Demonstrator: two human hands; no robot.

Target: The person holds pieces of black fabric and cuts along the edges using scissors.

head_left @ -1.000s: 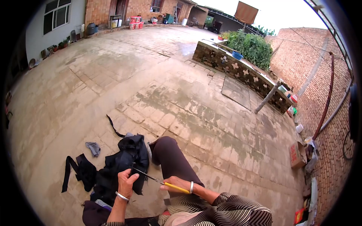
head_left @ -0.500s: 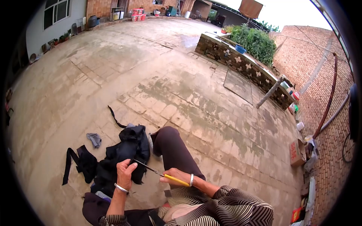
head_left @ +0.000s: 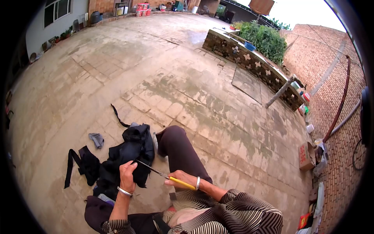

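Observation:
My right hand [head_left: 182, 178] is closed around the yellow handle of a long, thin-bladed cutting tool [head_left: 181, 183]. I cannot tell whether it is a knife or scissors seen edge-on. Its dark metal blade slants up to the left, the tip close to my left hand [head_left: 127, 176]. That hand pinches the edge of a black cloth garment [head_left: 138, 144], bunched on the ground beside my bent knee. Left of it lie a separate black piece with a strap [head_left: 89, 167] and a small grey cloth scrap [head_left: 96, 140]. A narrow black strip [head_left: 117, 116] trails beyond the garment.
Paved courtyard ground [head_left: 187, 93] stretches ahead. A low brick planter wall [head_left: 245, 64] and a leaning post [head_left: 279, 93] stand to the right, with a cardboard box [head_left: 306, 156] by the brick wall. Red and white buckets [head_left: 143, 9] are stacked far back.
The view has shifted slightly. Both hands keep their holds, and the blade stays near my left hand at the black cloth.

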